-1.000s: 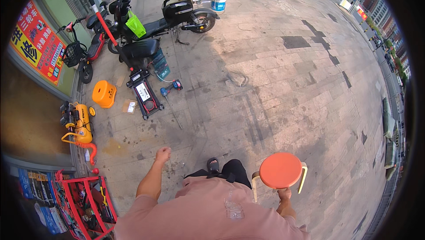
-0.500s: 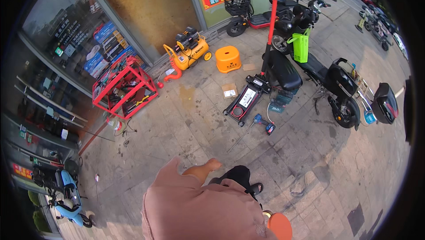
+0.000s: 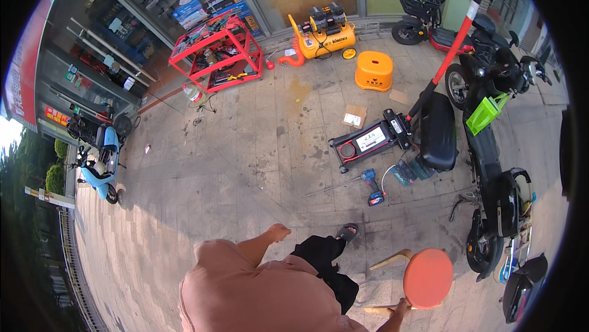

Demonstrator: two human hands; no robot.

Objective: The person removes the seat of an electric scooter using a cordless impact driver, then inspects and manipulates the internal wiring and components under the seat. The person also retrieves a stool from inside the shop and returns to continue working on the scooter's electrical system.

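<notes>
My right hand, at the lower edge, is closed on a stool at the near rim of its round orange-red seat. Pale wooden legs stick out to the left of the seat, so the stool is tipped on its side; whether it touches the ground I cannot tell. My left hand hangs out in front of my body with fingers curled and nothing visible in it. Beyond it on the paving lies a blue cordless drill with a long thin bit.
A black floor jack with a red handle lies ahead, beside a black scooter seat. Farther back are a yellow plastic stool, a yellow air compressor and a red tool cart. A partly dismantled scooter lines the right.
My view has turned right. My right hand has come into sight with the orange-red stool, which now shows its legs out to the side. My left arm is still stretched forward.
</notes>
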